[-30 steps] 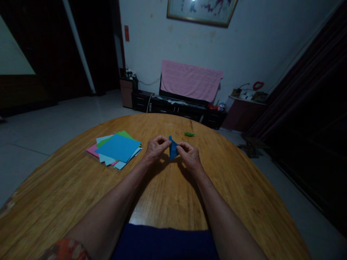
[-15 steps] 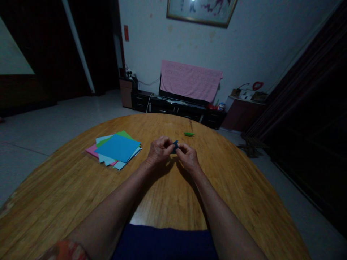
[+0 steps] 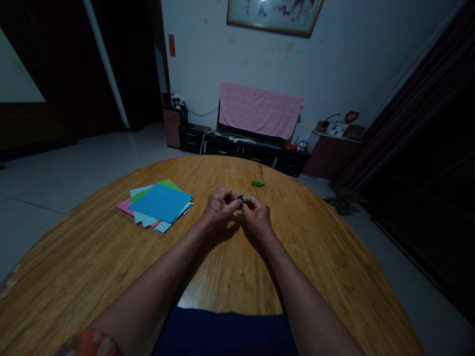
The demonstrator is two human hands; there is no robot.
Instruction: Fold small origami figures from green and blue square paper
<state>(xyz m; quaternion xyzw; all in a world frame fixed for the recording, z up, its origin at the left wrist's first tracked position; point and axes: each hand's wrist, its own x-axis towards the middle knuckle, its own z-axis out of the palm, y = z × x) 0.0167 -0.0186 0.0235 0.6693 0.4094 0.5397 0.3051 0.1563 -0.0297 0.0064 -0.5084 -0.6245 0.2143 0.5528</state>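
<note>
A small piece of folded dark blue paper (image 3: pixel 241 199) is pinched between my two hands, just above the middle of the table. My left hand (image 3: pixel 221 206) grips its left side with thumb and fingers closed. On the other side my right hand (image 3: pixel 257 213) pinches it, fingertips almost touching those of the left. Most of the paper is hidden by the fingers, so its full shape cannot be made out. Beyond the hands, slightly to the right, lies a small green folded paper piece (image 3: pixel 259 183).
On the round wooden table (image 3: pixel 230 277), a fanned stack of coloured paper sheets (image 3: pixel 161 202) lies to the left, a blue one on top. Past the table's far edge stands a low black cabinet (image 3: pixel 241 147) and a screen draped with a pink towel (image 3: pixel 260 110).
The blue paper has been tilted or folded between my fingers, and less of it shows above and below them. Both hands stay in nearly the same place.
</note>
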